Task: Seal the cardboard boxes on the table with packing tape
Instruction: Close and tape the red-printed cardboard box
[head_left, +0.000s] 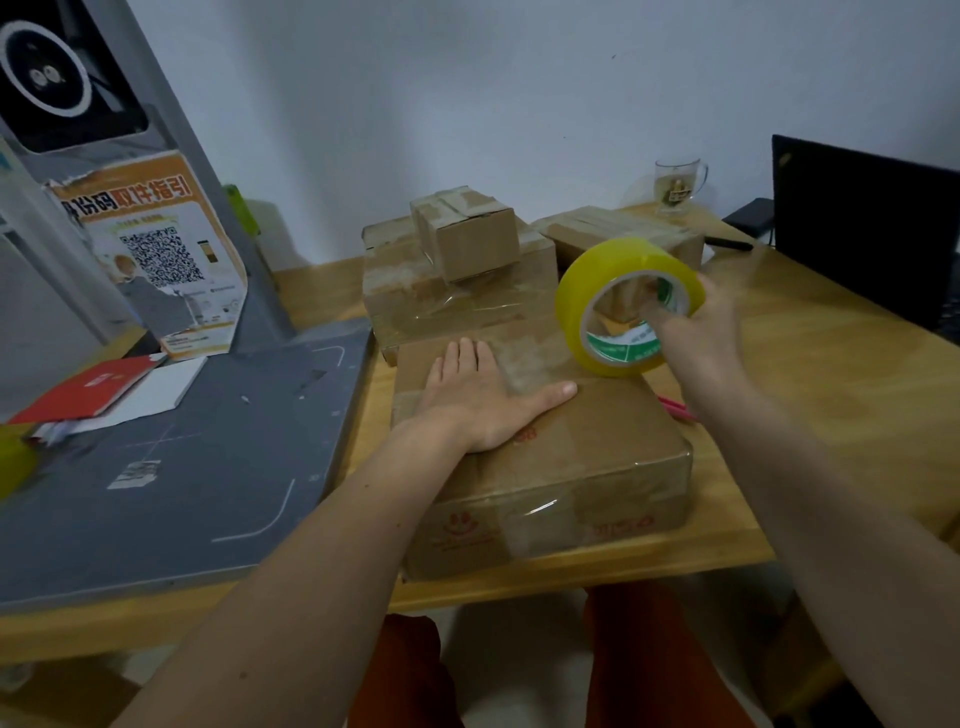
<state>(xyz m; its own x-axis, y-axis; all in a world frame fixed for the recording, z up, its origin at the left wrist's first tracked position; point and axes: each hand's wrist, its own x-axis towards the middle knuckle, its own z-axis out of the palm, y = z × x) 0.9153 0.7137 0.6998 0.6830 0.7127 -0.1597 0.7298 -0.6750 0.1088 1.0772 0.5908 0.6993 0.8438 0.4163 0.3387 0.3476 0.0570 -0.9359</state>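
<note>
Two hands work the nearest box (545, 467) by the table's (831, 415) front edge: the left hand (483, 400) presses flat, fingers straight, while the right hand (696, 332) hooks its fingers through the tape roll (623, 306) just above the lid. Light, stiff cardboard probably slides, so pinning the lid suits; every box looks closed, contents hidden.

flat brown cardboard box (545, 457) nearest on wooden table (831, 395) | behind it: taped cardboard box (447, 296), small cardboard box (470, 231) on top | right-behind: yellow tape roll (628, 304)
</note>
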